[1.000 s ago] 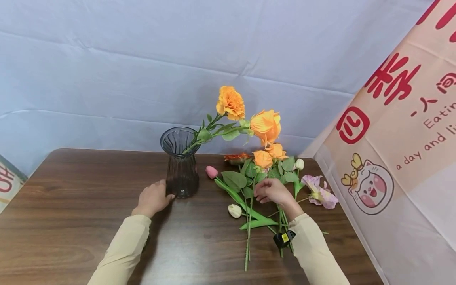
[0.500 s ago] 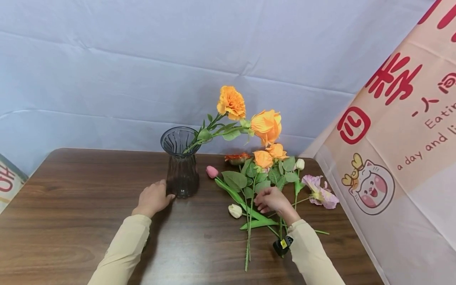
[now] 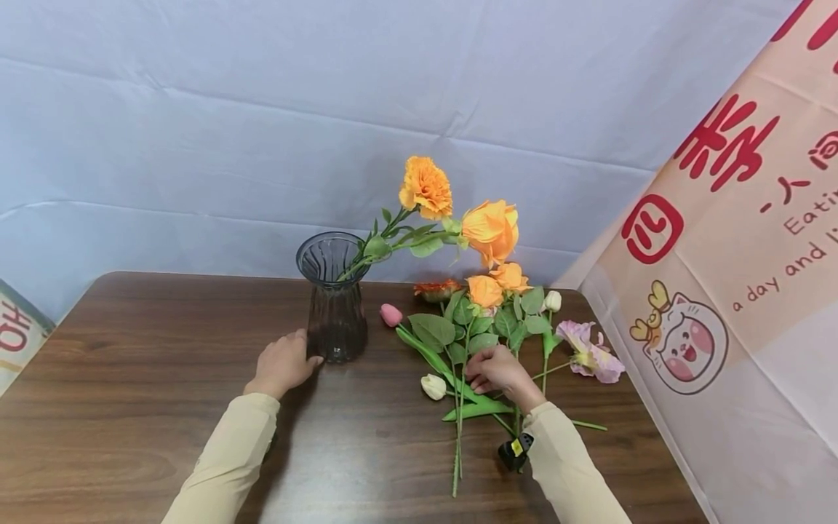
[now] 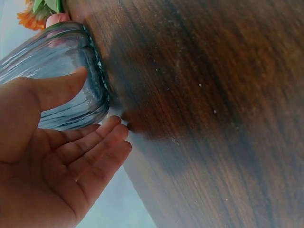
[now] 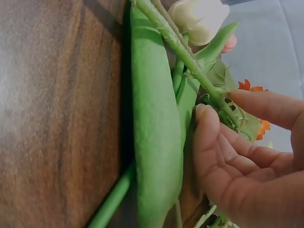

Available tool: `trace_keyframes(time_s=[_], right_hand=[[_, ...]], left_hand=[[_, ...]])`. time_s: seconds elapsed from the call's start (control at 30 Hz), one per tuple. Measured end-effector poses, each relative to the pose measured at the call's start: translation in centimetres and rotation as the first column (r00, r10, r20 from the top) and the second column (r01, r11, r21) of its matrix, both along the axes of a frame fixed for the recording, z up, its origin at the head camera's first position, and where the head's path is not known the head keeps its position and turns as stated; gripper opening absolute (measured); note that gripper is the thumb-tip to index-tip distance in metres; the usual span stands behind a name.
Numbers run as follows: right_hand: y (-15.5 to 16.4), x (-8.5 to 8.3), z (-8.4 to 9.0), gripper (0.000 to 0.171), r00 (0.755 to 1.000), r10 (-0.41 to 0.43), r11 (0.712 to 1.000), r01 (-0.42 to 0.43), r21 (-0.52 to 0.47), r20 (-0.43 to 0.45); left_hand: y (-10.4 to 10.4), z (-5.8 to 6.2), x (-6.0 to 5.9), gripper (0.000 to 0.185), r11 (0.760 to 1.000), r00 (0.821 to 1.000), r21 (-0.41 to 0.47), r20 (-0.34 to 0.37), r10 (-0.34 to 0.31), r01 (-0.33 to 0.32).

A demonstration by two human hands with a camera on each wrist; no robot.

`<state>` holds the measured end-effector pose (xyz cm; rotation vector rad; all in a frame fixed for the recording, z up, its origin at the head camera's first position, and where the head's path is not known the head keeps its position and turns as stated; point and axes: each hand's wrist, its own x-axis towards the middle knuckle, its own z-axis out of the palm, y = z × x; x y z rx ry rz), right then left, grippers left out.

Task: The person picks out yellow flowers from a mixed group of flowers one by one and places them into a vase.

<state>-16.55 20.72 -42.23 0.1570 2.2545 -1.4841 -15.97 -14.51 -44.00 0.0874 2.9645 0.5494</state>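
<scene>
On the table [image 3: 164, 437], a stem [image 5: 190, 60] ran front-to-back left of the right hand [image 3: 499, 371], fingertips [image 5: 204, 118] parted; left hand [image 3: 283, 362] held vase [image 3: 337, 324].

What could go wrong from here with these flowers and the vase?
The loose stems cross each other, so lifting one with the right hand may drag others along. The two orange flowers lean far out over one side of the vase, so a bump might tip it; the left hand lies relaxed, low beside it.
</scene>
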Motion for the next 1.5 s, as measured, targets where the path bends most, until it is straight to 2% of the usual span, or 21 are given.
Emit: trace_keyframes(time_s=[0.43,0.9,1.13,1.5], right_hand=[[0.00,-0.35,0.04,0.027,0.998,0.058,0.997,-0.058,-0.044,0.003],[-0.13,-0.32,-0.19,0.021,0.999,0.030,0.999,-0.029,-0.043,0.033],[-0.27,-0.12,0.37,0.025,0.998,0.042,0.998,-0.040,-0.047,0.047],[0.01,-0.12,0.76,0.009,0.997,0.070,0.996,-0.068,-0.051,0.040]], left_hand=[[-0.01,-0.14,-0.20,0.057,1.000,1.000,-0.003,-0.016,-0.001,0.001],[0.10,-0.12,-0.09,0.057,1.000,1.000,-0.002,-0.020,0.001,-0.001],[0.03,-0.16,-0.01,0.057,1.000,1.000,0.003,-0.021,-0.001,0.001],[-0.04,-0.15,0.01,0.059,1.000,1.000,0.003,-0.014,0.002,-0.001]])
